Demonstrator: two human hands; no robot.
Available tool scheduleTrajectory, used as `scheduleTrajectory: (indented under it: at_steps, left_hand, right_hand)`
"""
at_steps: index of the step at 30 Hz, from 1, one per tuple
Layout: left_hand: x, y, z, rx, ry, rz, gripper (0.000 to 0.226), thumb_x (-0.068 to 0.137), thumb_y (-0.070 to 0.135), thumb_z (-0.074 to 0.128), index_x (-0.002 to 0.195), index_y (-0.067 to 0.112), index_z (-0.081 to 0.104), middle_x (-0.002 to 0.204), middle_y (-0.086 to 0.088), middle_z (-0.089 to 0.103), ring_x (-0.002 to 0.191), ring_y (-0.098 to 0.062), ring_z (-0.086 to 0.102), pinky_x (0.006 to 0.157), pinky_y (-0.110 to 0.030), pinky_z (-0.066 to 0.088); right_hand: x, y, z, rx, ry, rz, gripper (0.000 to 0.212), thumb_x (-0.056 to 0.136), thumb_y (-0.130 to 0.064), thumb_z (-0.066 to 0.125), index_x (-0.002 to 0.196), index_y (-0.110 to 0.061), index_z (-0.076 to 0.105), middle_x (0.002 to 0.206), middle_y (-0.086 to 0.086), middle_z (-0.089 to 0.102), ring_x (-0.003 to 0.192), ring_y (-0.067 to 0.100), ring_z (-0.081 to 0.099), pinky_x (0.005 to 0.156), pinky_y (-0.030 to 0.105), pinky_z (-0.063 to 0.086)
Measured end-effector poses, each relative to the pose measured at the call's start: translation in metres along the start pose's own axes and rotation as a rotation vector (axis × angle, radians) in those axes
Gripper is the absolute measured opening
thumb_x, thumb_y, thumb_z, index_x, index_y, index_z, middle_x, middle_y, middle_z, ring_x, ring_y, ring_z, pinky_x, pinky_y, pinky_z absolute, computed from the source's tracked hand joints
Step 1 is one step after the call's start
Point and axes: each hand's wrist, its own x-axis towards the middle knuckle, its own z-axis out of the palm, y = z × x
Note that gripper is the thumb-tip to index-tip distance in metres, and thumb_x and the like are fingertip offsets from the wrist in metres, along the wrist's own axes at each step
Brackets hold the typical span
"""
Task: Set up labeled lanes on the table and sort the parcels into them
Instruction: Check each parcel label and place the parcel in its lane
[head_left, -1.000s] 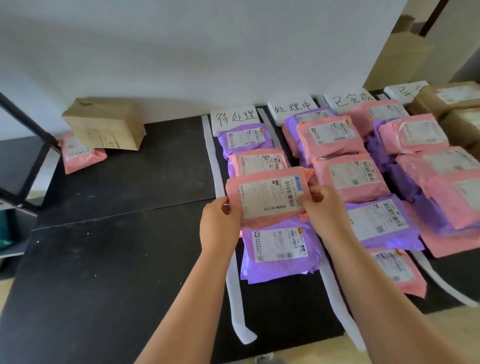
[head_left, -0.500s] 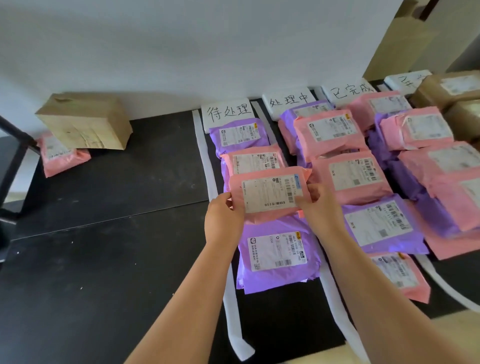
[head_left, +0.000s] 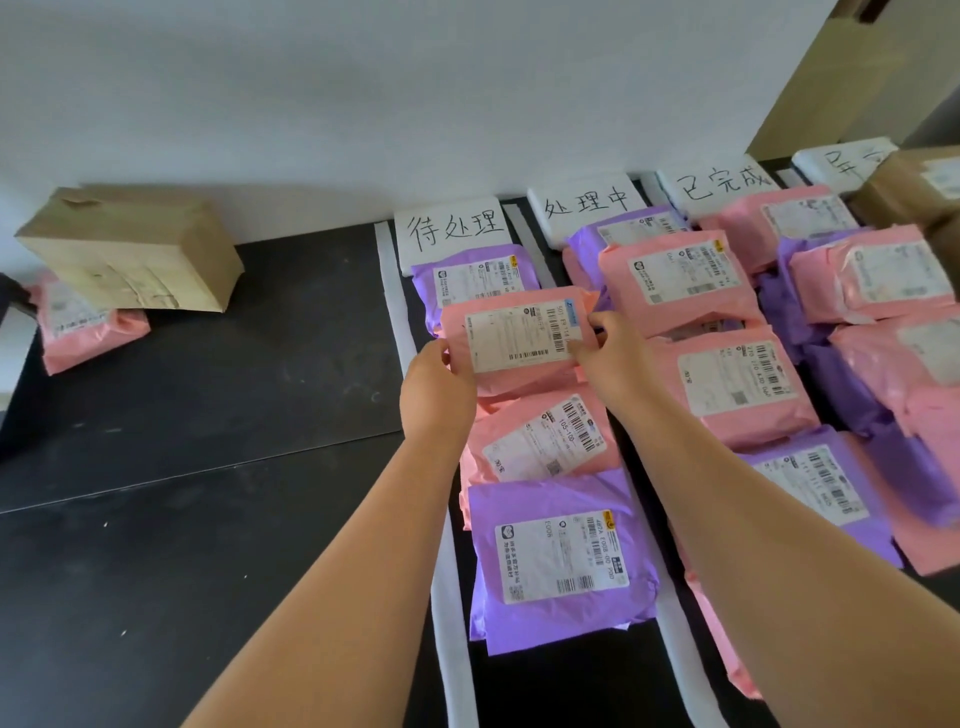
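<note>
Four label cards (head_left: 449, 228) stand where black table (head_left: 208, 415) meets white wall (head_left: 363, 104).

Your one head camera looks forward and down, close over the black table (head_left: 197, 395) from its near edge, toward the wall (head_left: 363, 93) behind.

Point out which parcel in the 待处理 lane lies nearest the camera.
The purple parcel at the near end, unobstructed; the rest lie farther back toward the wall.

Your matte black table (head_left: 208, 415) carried long white tape strips (head_left: 393, 322), white handwritten paper label cards (head_left: 452, 228), pink plastic mailer parcels (head_left: 737, 384), purple plastic mailer parcels (head_left: 550, 561) and, far left, a brown cardboard box (head_left: 130, 249).
</note>
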Motion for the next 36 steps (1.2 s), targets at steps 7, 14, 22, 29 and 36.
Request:
scheduleTrajectory:
  at_steps: [7,14,22,29,36]
  left_hand:
    - [0.008,-0.007,0.008,0.032,0.005,0.045,0.029,0.103,0.037,0.043,0.117,0.021,0.062,0.110,0.002,0.065,0.090,-0.017,0.063,0.064,-0.027,0.052]
    - [0.009,0.002,0.005,0.066,-0.025,0.018,0.027,0.103,0.030,0.043,0.105,0.015,0.064,0.104,-0.002,0.064,0.082,-0.019,0.062,0.052,-0.022,0.043]
    - [-0.013,0.004,-0.009,0.091,-0.107,0.058,0.025,0.100,0.027,0.048,0.121,0.019,0.058,0.111,-0.003,0.063,0.089,-0.023,0.065,0.056,-0.025,0.047]
    - [-0.051,0.010,-0.034,0.061,-0.046,0.075,0.041,0.099,0.026,0.055,0.139,0.022,0.049,0.133,-0.005,0.055,0.114,-0.027,0.060,0.087,-0.035,0.053]
    - [-0.071,-0.002,-0.078,0.048,0.056,0.057,0.049,0.100,0.029,0.054,0.146,0.025,0.041,0.148,-0.002,0.044,0.121,-0.023,0.056,0.097,-0.038,0.053]
  right_hand:
    - [0.012,0.009,0.007,-0.127,-0.010,0.032,0.039,0.092,-0.024,0.061,0.129,-0.014,0.057,0.122,0.006,0.065,0.110,0.029,0.061,0.087,0.038,0.048]
    - [0.014,0.007,0.003,-0.155,-0.032,0.077,0.032,0.094,-0.024,0.059,0.123,-0.011,0.061,0.118,0.008,0.068,0.106,0.031,0.063,0.081,0.035,0.048]
    - [-0.005,0.004,-0.008,-0.169,-0.037,0.005,0.029,0.092,-0.025,0.059,0.118,-0.014,0.062,0.110,0.006,0.068,0.093,0.028,0.063,0.074,0.037,0.049]
    - [-0.040,-0.018,-0.027,-0.161,0.018,-0.126,0.036,0.099,-0.023,0.056,0.134,-0.013,0.054,0.122,0.004,0.061,0.088,0.019,0.053,0.061,0.025,0.034]
    - [-0.070,-0.054,-0.012,-0.134,-0.003,-0.231,0.038,0.096,-0.025,0.059,0.134,-0.016,0.057,0.133,0.007,0.057,0.111,0.025,0.060,0.079,0.029,0.041]
